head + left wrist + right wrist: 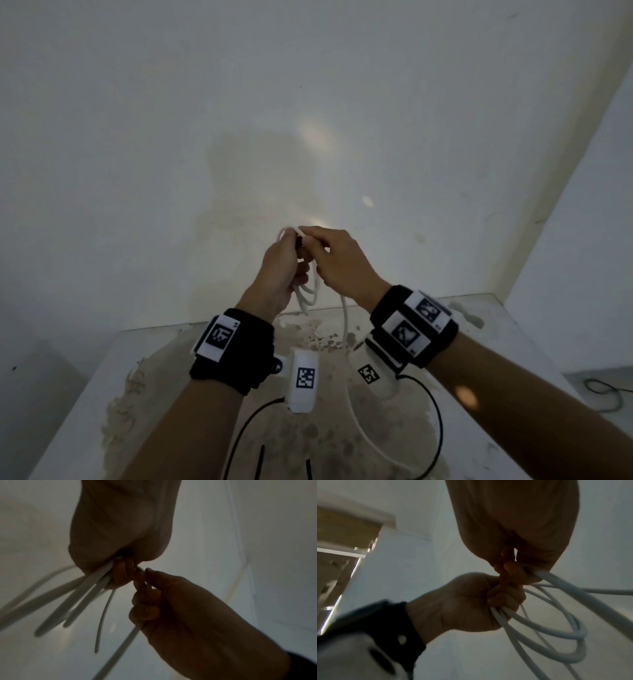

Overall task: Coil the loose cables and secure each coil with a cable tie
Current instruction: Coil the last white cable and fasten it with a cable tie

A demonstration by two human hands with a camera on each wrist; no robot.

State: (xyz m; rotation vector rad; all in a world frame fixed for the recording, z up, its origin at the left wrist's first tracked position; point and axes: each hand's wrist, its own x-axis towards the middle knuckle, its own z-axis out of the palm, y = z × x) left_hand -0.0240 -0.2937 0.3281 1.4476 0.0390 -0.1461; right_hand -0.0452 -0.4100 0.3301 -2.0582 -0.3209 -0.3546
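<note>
The white cable (306, 297) hangs in the air between the two raised hands, above the far edge of a stained, mottled table (493, 346) and in front of a plain pale wall (308, 102). Its coiled loops droop downward from the left hand (282, 270), long axis roughly vertical, and one loose strand runs from the right hand (342, 263) down to the table and on toward the viewer. The left hand is a closed fist, fingers curled round the gathered top of the loops, knuckles upward. The right hand sits just beside it, touching at the fingers, and pinches a short stretch of the same cable between thumb and curled fingers. Both forearms reach forward and up, each with a black wrist strap (236, 356) bearing white, black-patterned marker tags. The cable is smooth, round and flexible. A thinner white strip (102, 616) dangles from the left fist in the left wrist view; what it is cannot be told.
</note>
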